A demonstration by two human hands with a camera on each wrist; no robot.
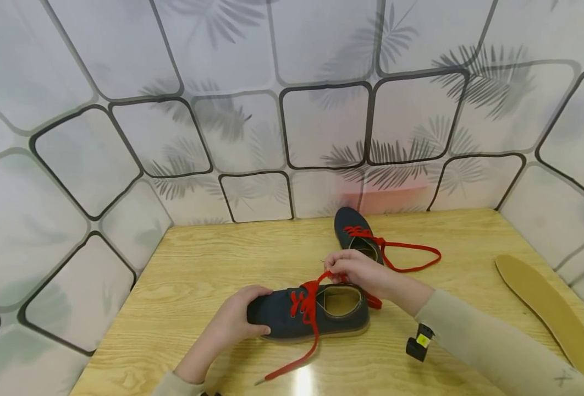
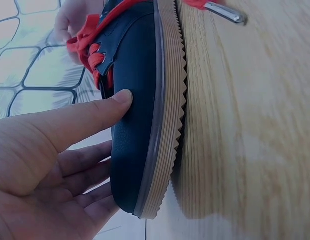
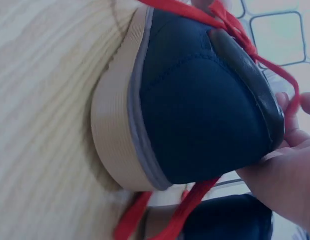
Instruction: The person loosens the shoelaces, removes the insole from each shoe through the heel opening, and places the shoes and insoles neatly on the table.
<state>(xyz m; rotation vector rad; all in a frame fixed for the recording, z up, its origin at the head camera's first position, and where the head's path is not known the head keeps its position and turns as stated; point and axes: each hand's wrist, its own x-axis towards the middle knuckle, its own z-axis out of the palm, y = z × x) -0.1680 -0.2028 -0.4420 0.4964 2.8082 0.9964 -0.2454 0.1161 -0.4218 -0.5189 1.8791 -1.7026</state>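
Note:
A dark blue shoe (image 1: 279,319) lies sole down on the table, its toe pointing left. Around that toe my left hand (image 1: 237,319) grips, thumb on the near side and fingers on the far side; the left wrist view shows the thumb (image 2: 122,97) against the upper. Beyond the shoe's opening, my right hand (image 1: 353,269) pinches a red shoelace (image 3: 292,102) between thumb and fingers. This lace crosses the tongue in a loose red bunch (image 1: 310,300). Its other end, with a metal tip (image 2: 227,12), trails over the near side onto the table.
Behind my right hand stands a second dark blue shoe (image 1: 346,223), its red lace (image 1: 420,246) looped out to the right. A tan insole (image 1: 544,308) lies along the right edge of the wooden table (image 1: 213,258). Patterned curtains (image 1: 321,126) surround the table's back and sides.

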